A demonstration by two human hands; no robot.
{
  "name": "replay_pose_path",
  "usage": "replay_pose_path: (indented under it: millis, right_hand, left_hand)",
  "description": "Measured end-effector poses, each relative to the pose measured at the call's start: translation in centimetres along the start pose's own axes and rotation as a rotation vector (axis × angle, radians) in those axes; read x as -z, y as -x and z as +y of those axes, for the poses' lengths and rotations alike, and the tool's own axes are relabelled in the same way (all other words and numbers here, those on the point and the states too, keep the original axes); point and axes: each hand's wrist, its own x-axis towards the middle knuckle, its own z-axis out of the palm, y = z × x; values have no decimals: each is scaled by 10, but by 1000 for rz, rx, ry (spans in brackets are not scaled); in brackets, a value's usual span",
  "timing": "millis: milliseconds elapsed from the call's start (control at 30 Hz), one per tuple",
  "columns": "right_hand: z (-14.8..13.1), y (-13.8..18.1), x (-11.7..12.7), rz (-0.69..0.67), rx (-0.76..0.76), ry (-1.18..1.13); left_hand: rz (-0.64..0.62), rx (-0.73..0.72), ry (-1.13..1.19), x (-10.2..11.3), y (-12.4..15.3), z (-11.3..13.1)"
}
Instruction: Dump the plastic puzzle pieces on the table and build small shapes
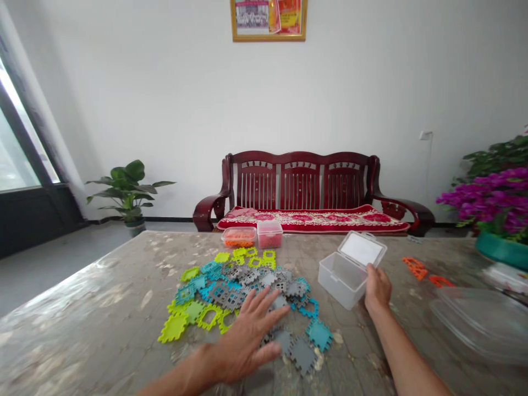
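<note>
My left hand (251, 338) hovers over or rests on the near side of a spread pile of interlocking plastic tiles, fingers spread, holding nothing that I can see. Grey tiles (303, 352), blue tiles (319, 333) and lime-green tiles (173, 327) make up the pile; part of it is hidden behind that hand. To the right stands a clear plastic box (342, 280) with its hinged lid (363, 248) raised. My right hand (377, 289) grips this box at its right side, near the lid's hinge. No tiles show inside the box.
Behind the pile, a lidded container of orange pieces (239, 237) sits beside a box of pink pieces (270, 235). Orange tiles (414, 268) and clear lids (482, 319) lie on the right of the table (103, 308). Purple flowers in a teal pot (501, 250) stand at the right edge.
</note>
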Motion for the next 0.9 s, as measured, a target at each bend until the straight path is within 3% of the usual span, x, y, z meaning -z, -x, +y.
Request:
replay_pose_path:
  millis: [100, 233, 367, 533, 733, 900]
  right_hand:
    - [-4, 4, 0, 3, -55, 22]
    - [-7, 8, 0, -13, -103, -53]
    - [-3, 10, -2, -32, -130, -113]
    - [0, 10, -2, -40, -137, -142]
    - [-5, 15, 1, -51, -132, -131]
    - [-9, 17, 3, -65, -93, -82]
  left_hand:
    - [-118, -122, -22, -18, 19, 18]
    - [-144, -140, -95, -49, 28, 16]
    - [-162, -122, -79, -44, 20, 11]
    - [-97, -56, -125, -30, -4, -3]
    - [-8, -10, -186, -41, -36, -26]
    - [155, 75, -183, -48, -61, -26]
